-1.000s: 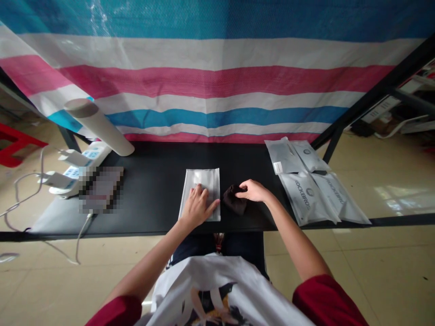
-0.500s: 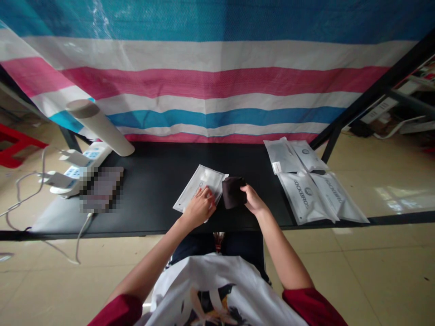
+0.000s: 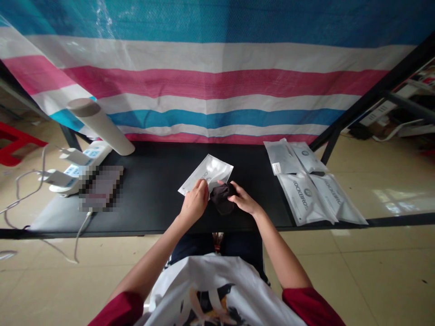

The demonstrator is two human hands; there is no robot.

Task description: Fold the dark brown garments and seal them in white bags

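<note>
A translucent white plastic pouch (image 3: 217, 171) with grey lettering is tilted at the middle of the black table. Closed fingers of my left hand (image 3: 196, 199) grip the pouch at its near edge; the fingertips are partly hidden. Just to the right, my right hand (image 3: 244, 199) holds a bunched piece of dark brown cloth (image 3: 222, 199) against the pouch's near right side. The cloth looks soft and folded, and its exact kind does not show. I cannot tell whether part of it is inside the pouch.
Several similar filled pouches (image 3: 304, 194) lie at the table's right end. On the left are a white bottle (image 3: 102, 127), a power strip (image 3: 81, 165) with chargers, and a blurred-out phone-like object (image 3: 102, 188) on a cable. A striped sheet (image 3: 204, 81) hangs behind the black table (image 3: 152, 181).
The pouch has turned and shifted up and right. My left hand has gone from spread on it to closed at its edge. The dark cloth has moved left and become bunched.
</note>
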